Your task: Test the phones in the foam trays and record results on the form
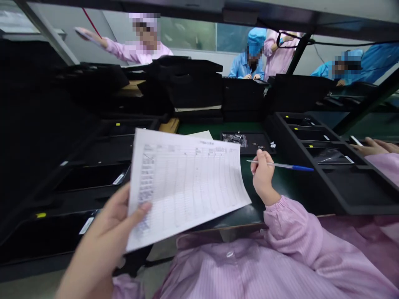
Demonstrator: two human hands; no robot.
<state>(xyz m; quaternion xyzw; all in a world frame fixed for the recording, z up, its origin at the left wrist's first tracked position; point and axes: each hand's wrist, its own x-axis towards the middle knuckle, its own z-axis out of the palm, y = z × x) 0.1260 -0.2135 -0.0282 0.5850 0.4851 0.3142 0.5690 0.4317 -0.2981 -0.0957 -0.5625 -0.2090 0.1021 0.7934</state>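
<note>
We record a smooth, dark green tabletop with a slight sheen. On our left stand matte black trays, their ridged compartments bearing glossy, flat rectangular panels with white labels. On our right lies a long black tray, divided into rectangular cells, some holding similar panels with yellow tabs.

We find the paper sheet raised over the table's front edge, thin, white, gently curved and printed with a ruled grid; handwriting fills its left column. Our left hand clamps its left edge, thumb on top, fingers beneath. Behind it sits a shallow black tray containing crinkled clear plastic bags. Our right hand pinches, fingertips closed, a slender pen, clear-barrelled and blue-ended, its point just beside the sheet's right edge.
</note>
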